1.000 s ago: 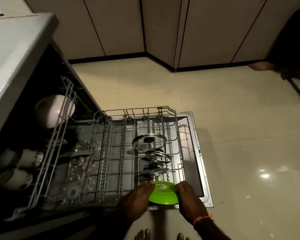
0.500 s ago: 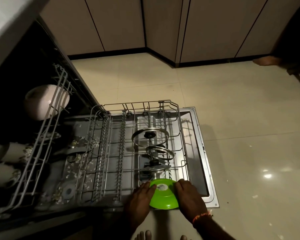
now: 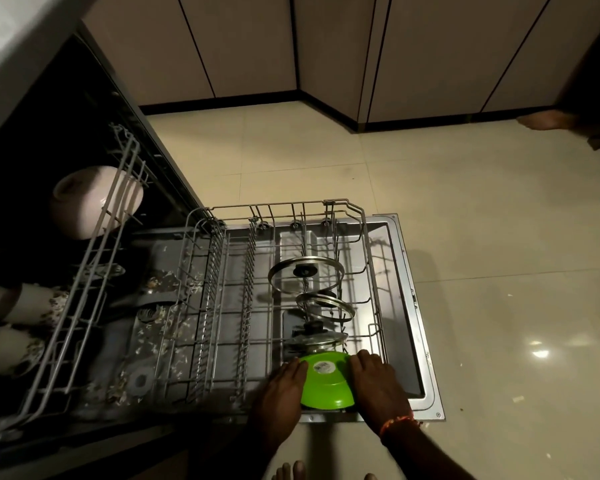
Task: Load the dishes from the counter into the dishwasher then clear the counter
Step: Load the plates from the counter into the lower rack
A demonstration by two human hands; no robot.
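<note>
The step in hand is the loading of one dish into the lower rack (image 3: 222, 306) of the dishwasher, which is pulled out over the open door (image 3: 409, 306). The person holds a green plate (image 3: 326, 382) between both hands at the near right corner of this rack. The left hand (image 3: 281, 393) presses on the left edge of the plate and the right hand (image 3: 378, 386) on the right edge. The fingers of both hands lie along the rim and bend a little around it, so the plate is held from two sides. The plate shows its underside with a white sticker, and it tilts toward the person.

Just behind the plate three lids stand in one row in the rack: a steel lid with a black knob (image 3: 314, 337), a small glass lid (image 3: 326, 306) and a large glass lid (image 3: 305, 275). In the upper rack (image 3: 94, 271) on the left are a pale bowl (image 3: 94, 202) and flowered cups (image 3: 25, 306).

I judge that the plate is not yet seated. I cannot tell if its lower edge already rests between the wires. The next move probably needs to lower the plate into a free slot in front of the steel lid, to keep it upright, and to release it only when it stands alone. The counter is not in view, so I cannot say how many dishes are left.
</note>
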